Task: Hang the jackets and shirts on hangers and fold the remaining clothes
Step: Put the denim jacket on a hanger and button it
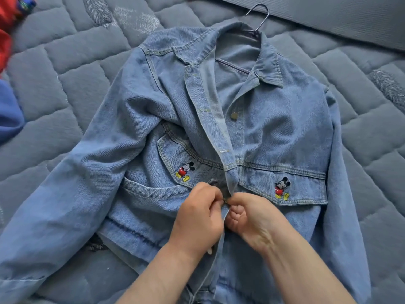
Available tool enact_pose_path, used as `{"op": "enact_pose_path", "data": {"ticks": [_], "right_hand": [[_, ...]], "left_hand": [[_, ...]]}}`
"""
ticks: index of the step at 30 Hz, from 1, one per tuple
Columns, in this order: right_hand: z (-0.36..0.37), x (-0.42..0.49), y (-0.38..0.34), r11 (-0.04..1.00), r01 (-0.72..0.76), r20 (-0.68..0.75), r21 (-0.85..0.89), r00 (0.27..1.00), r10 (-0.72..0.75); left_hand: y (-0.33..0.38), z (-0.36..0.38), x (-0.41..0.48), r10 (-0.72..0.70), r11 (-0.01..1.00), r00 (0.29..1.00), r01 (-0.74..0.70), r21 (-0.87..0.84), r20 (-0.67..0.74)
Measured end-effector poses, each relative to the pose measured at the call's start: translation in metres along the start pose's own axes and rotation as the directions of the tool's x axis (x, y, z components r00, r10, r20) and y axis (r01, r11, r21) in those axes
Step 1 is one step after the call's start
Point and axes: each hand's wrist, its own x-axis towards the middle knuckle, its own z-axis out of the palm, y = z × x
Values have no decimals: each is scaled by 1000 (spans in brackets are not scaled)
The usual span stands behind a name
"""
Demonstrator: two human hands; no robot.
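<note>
Head view, looking down on a light-blue denim jacket (274,132) laid front-up on a grey quilted bed (65,62), collar toward the far side. A hanger (254,32) sits inside the shoulders: its metal hook projects beyond the collar onto the quilt, and a stretch of its bar shows through the open neck. The upper front lies open, with one edge folded over the other and a metal button (234,115) exposed beside it. Each chest pocket flap carries an embroidered cartoon-mouse patch, one on the left of the frame (185,172) and one on the right (282,188). Both hands meet at the front opening just below these flaps, between the two patches. The left hand (197,213) has its grip closed, fingers curled and pinching one front edge; the right hand (252,213) likewise has its grip closed on the opposite edge, thumb and fingers bent around the cloth. The fingertips of the two hands touch or nearly touch; whether a button lies between them cannot be told. At the left edge of the frame lie a red garment (6,29) and, nearer, a blue garment (8,110), both apart from the jacket.
</note>
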Motion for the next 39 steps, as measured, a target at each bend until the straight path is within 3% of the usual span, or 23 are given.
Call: {"op": "enact_pose_path", "data": {"ticks": [4,7,11,14,16,19,21,25,29,32,36,39], "right_hand": [[-1,3,1,1000,-7,29,-22,1000,8],[-1,5,3,996,57,25,-75,998,-55],[2,4,6,964,182,2,-195,983,-185],[5,-1,4,910,289,63,-296,957,-283],[7,-5,3,864,360,121,-351,933,-339],[6,-9,4,839,417,199,-349,908,-368],[4,-9,5,824,439,208,-359,898,-388],[4,-4,10,795,444,138,-414,894,-427],[2,-1,10,795,417,158,-441,908,-389],[1,0,11,657,495,205,-568,858,-470],[-1,2,15,450,590,265,-670,757,-598],[-7,3,20,456,580,229,-675,752,-618]], "left_hand": [[-5,-1,-6,-122,983,991,114,-142,-51],[-3,-1,-10,-261,925,965,253,-283,12],[0,-8,-1,-279,914,955,297,-276,103],[2,-17,10,-338,885,915,389,-255,221],[4,-25,14,-437,801,853,514,-307,286],[8,-36,22,-546,502,672,741,-446,500],[10,-39,27,-562,442,609,793,-419,560],[13,-35,28,-585,446,618,786,-428,526],[17,-30,28,-628,437,610,790,-431,483],[17,-28,32,-653,437,567,824,-362,502],[17,-24,36,-696,361,482,876,-320,532],[15,-24,38,-680,389,477,879,-277,557]]}}
